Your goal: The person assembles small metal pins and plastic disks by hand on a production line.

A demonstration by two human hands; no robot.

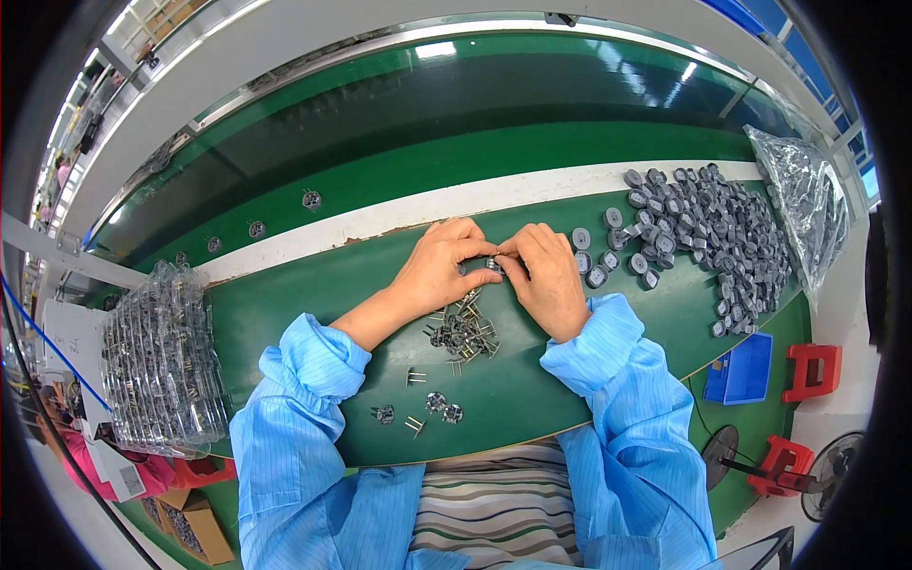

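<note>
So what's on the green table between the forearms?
A pile of pinned metal parts plus a few loose ones. Bare table shows around them; under the pile it's covered.

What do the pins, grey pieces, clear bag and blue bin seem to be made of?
Pins: most likely metal; thin, straight and shiny. Grey pieces: probably moulded plastic, possibly rubber; dull and evenly coloured. Bag: apparently thin plastic film; clear, glossy and creased. Bin: likely rigid plastic; smooth and uniformly blue.

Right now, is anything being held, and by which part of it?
Yes, a small piece, pinched between the left grip and right grip; exactly where they hold it is hidden.
</note>
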